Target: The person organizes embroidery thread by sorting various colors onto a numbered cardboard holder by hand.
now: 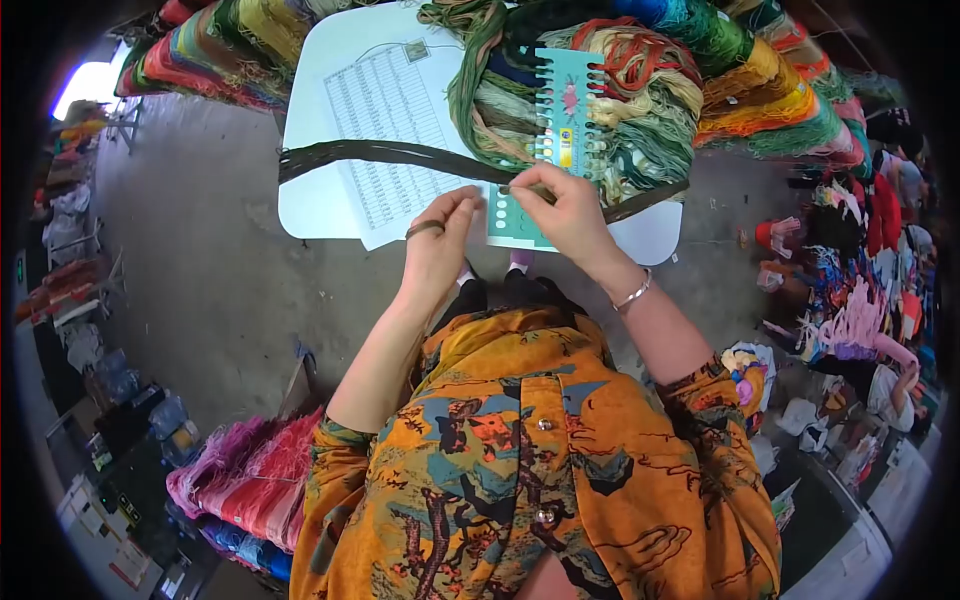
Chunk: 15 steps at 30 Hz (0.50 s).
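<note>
A long dark brown thread skein (400, 154) stretches across the white table, over a printed sheet (385, 120) and a green thread card (570, 90). The card has notched edges, a flower picture and a row of holes near its lower end. My right hand (562, 208) is closed in a pinch by the card's holes, at the skein, apparently on dark brown thread. Just left of the card's lower end, my left hand (442, 228) has its fingertips pressed together. A dark brown strand curls across its fingers. The exact thread ends are too small to see.
A heap of multicoloured thread skeins (645, 110) lies on the table's right half. More hanging skeins (230, 45) line the far side at left and right. Pink and red yarn (260, 470) sits at lower left. A red container (775, 235) stands on the floor at right.
</note>
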### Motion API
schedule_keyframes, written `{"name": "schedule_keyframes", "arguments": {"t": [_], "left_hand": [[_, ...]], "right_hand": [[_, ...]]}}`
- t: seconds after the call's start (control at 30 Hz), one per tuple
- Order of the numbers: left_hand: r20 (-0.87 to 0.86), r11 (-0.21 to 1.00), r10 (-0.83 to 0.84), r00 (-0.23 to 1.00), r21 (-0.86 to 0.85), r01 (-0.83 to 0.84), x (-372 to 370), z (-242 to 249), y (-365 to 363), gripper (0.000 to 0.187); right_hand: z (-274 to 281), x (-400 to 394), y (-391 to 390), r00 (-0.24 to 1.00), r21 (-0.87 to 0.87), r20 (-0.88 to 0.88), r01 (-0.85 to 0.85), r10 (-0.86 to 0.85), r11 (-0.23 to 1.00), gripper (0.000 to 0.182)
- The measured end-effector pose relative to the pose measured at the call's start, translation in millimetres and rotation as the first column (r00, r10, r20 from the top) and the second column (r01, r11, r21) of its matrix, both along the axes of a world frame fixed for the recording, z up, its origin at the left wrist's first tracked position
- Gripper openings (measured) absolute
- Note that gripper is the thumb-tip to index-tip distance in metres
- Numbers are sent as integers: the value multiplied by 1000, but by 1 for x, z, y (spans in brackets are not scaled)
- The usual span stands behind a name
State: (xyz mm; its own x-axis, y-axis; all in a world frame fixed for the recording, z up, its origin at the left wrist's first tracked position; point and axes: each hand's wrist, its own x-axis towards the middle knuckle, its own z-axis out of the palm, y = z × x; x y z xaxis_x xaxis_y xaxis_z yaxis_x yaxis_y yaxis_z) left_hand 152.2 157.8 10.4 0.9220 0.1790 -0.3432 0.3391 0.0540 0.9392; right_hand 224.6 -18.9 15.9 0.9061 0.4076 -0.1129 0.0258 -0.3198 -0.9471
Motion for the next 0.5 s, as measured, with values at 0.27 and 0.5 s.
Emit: {"name": "schedule_keyframes", "arguments": {"t": [0.27,0.5], "left_hand": [[-203,999,-26,979,-45,17,20,-3,-6,18],[-180,985,-108,978,-152,81,19,-7,-10,16]], "right_hand": [[-18,9,0,995,21,-25,-95,96,995,12],[-24,15,7,987,42,90,130,-133,991,16]]}}
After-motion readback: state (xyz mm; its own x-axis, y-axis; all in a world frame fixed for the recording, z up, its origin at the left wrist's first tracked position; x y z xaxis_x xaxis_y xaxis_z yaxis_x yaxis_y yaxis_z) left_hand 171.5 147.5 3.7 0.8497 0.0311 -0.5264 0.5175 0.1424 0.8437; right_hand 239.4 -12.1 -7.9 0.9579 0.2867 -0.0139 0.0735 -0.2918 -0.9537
